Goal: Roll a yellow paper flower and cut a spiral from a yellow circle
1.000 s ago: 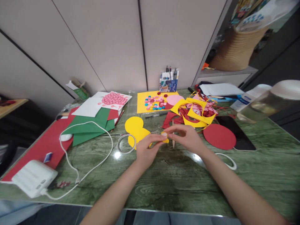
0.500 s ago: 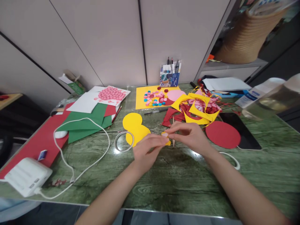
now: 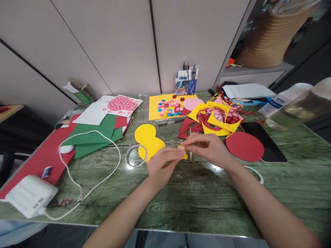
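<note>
Both my hands meet over the middle of the green marbled table point(image 3: 196, 196). My left hand point(image 3: 161, 165) and my right hand point(image 3: 209, 148) pinch a small yellow paper piece point(image 3: 184, 155) between their fingertips. Just left of them lie two overlapping yellow paper circles point(image 3: 148, 139) and a roll of clear tape point(image 3: 133, 155). A thin wooden stick point(image 3: 190, 144) lies on the table behind my fingers. A red paper circle point(image 3: 245, 146) rests to the right, partly over a dark tablet point(image 3: 269, 144).
Yellow and red paper scraps point(image 3: 217, 119) pile up behind the hands, beside a yellow sheet point(image 3: 155, 112) with small coloured beads. Green, red and white sheets point(image 3: 95, 132) lie at left. A white power bank point(image 3: 29, 194) with a cable sits at the near left edge. A pen holder point(image 3: 185, 82) stands by the wall.
The view has shifted slightly. My hands stay together on the yellow piece, with my fingers working it a little; nothing else on the table has moved.
</note>
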A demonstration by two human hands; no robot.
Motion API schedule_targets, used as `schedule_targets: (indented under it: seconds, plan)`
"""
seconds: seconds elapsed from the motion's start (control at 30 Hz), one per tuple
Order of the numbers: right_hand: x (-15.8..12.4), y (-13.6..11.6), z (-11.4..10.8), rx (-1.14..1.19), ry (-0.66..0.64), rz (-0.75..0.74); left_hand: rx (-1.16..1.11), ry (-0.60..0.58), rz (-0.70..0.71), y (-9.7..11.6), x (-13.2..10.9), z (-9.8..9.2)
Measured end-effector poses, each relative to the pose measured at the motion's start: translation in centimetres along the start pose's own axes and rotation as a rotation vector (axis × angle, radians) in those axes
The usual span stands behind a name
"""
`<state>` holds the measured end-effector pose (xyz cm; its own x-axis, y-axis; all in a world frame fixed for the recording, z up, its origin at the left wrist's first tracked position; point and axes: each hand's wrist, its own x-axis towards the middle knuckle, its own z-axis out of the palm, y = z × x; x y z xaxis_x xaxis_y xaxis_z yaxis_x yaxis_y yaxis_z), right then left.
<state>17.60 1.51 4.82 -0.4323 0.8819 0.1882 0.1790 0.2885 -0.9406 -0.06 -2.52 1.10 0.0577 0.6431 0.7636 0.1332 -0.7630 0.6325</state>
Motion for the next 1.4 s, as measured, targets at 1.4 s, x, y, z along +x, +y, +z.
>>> schedule_targets:
  seconds: [1.4]
  plan:
    - [0.10,0.06,-0.88,0.035,-0.076,0.076,0.062,-0.068,0.051,0.24,0.22,0.12]
